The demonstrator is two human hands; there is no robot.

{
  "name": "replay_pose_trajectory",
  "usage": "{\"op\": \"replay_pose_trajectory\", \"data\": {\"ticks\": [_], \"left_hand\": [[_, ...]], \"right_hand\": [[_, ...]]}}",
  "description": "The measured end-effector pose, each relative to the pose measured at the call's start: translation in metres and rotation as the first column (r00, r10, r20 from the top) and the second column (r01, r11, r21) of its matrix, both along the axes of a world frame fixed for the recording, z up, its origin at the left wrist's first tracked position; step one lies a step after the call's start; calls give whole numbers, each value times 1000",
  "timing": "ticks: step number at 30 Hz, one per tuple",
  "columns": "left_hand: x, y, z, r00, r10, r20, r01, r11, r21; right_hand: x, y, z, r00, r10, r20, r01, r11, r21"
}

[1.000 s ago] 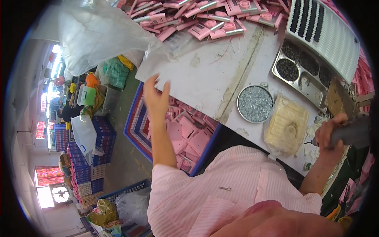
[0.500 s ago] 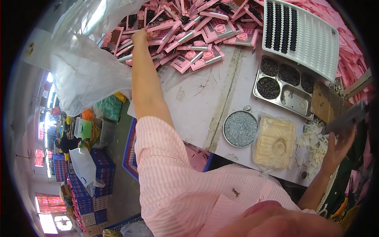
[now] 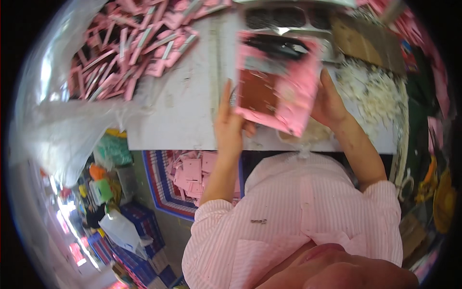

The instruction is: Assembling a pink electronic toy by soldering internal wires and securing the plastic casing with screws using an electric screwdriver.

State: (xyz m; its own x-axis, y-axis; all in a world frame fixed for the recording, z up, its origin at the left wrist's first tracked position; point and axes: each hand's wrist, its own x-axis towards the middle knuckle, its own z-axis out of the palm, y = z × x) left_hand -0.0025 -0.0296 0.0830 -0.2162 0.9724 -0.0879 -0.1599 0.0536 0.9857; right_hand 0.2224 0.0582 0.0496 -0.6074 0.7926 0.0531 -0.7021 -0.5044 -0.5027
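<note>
Both my hands hold a flat pink pack (image 3: 294, 96) above the table, blurred by motion. A brown panel shows on its left part and a dark, glossy strip runs along its far end. My left hand (image 3: 230, 127) grips the lower left edge, thumb bent toward the pack. My right hand (image 3: 329, 103) is at the right edge, its fingers partly hidden behind the pack. Beneath it, a yellowish wrapped block (image 3: 313, 132) is mostly covered. A heap of similar pink packs (image 3: 137, 48) lies at the far left of the table.
A metal tray (image 3: 329, 45) with dark contents stands at the back, beside a brown board (image 3: 368, 41). White scraps (image 3: 370, 91) are strewn on the right. A blue basket (image 3: 159, 192) of pink pieces sits below the front edge. Clear plastic sheeting (image 3: 62, 135) hangs at left.
My left hand has come back from the heap to the middle with a pink pack. My right hand has moved inward to it, and the dark grey object it held is gone from it.
</note>
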Motion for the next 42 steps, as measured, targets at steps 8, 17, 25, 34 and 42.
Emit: {"op": "replay_pose_trajectory", "data": {"ticks": [8, 17, 25, 34, 42], "left_hand": [[63, -48, -58, 809, -403, -428, 395, 912, -112], [37, -39, -58, 401, -366, -840, 387, 898, -207], [41, -23, -36, 453, -343, -823, 437, 890, -131], [95, 44, -52, 369, -346, -863, 478, 867, -143], [103, 45, -57, 349, -346, -871, 399, 896, -196]], "right_hand": [[70, -19, -37, 349, -533, 771, 173, 845, 506], [58, 15, -48, -104, -869, 484, -555, 454, 697], [104, 8, -14, 236, -322, 917, -505, 766, 399], [70, 20, -13, 36, -324, 945, -179, 929, 325], [64, 58, -43, 85, -436, 896, -234, 865, 444]]}}
